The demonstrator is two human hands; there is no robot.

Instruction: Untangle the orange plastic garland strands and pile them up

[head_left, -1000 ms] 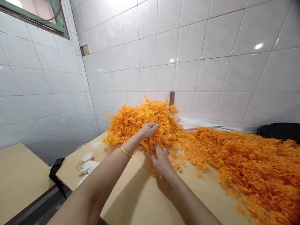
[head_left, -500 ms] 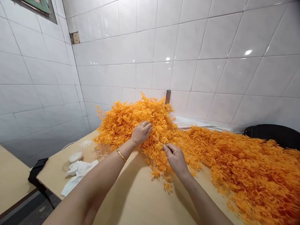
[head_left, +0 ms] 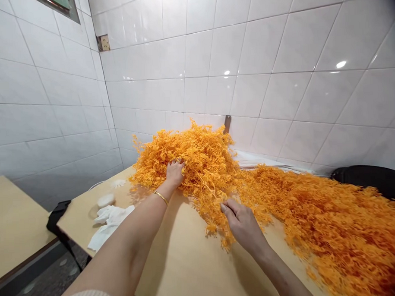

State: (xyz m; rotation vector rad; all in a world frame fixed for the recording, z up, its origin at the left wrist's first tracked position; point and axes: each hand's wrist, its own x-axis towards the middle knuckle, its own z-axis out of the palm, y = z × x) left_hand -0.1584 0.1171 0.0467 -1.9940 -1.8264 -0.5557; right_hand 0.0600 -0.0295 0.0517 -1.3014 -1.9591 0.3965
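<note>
A tall heap of orange artificial foliage (head_left: 191, 144), with frilly sprigs and thin stems, rises on the tan table (head_left: 188, 260). My left hand (head_left: 175, 172) lies against the front of this heap, its fingers stretched into the sprigs and the tips partly covered. Below and to its right, my right hand (head_left: 242, 220) is closed in a pinch on the end of an orange foliage stem (head_left: 210, 186), whose sprigs hang towards the tabletop. A gold bracelet circles my left wrist.
A long lower mound of orange foliage (head_left: 332, 216) spreads along the right. Behind it sits a black round container (head_left: 370, 181). White cloth gloves (head_left: 111, 220) and a white roll (head_left: 106, 200) lie at the left. A dark strap (head_left: 59, 215) hangs off the table edge; a tiled wall stands behind.
My left hand has moved left and down along the heap, its fingers loosening from a curled grasp. My right hand keeps its pinch and has shifted slightly right and down.
</note>
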